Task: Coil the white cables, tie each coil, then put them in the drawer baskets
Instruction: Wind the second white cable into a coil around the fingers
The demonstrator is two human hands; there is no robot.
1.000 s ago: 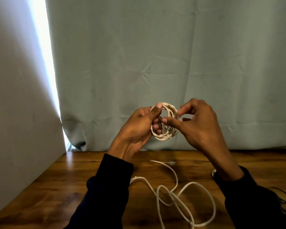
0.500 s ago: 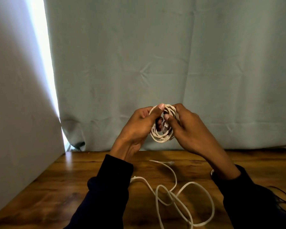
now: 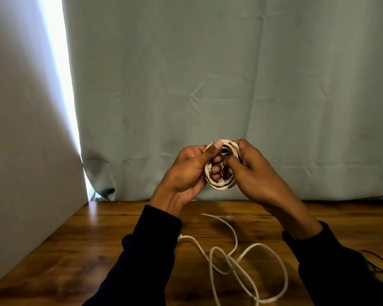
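A small coil of white cable (image 3: 219,185) is held up in front of the curtain, above the table. My left hand (image 3: 187,171) grips its left side, thumb over the top and fingers through the middle. My right hand (image 3: 251,171) holds the right side, with its fingers curled into the coil's centre. A second white cable (image 3: 234,259) lies loose in open loops on the wooden table (image 3: 80,250) below my hands, one plug end near the table's back.
A grey-green curtain (image 3: 208,85) hangs right behind the table. A pale wall panel (image 3: 20,129) borders the table's left side, with a bright gap beside it. Thin dark cords (image 3: 378,263) lie at the right edge. No drawer baskets are in view.
My right hand has closed in on the coil from a pinch beside it, its fingers now curled into the centre. My left hand keeps its grip and the loose cable has not moved.
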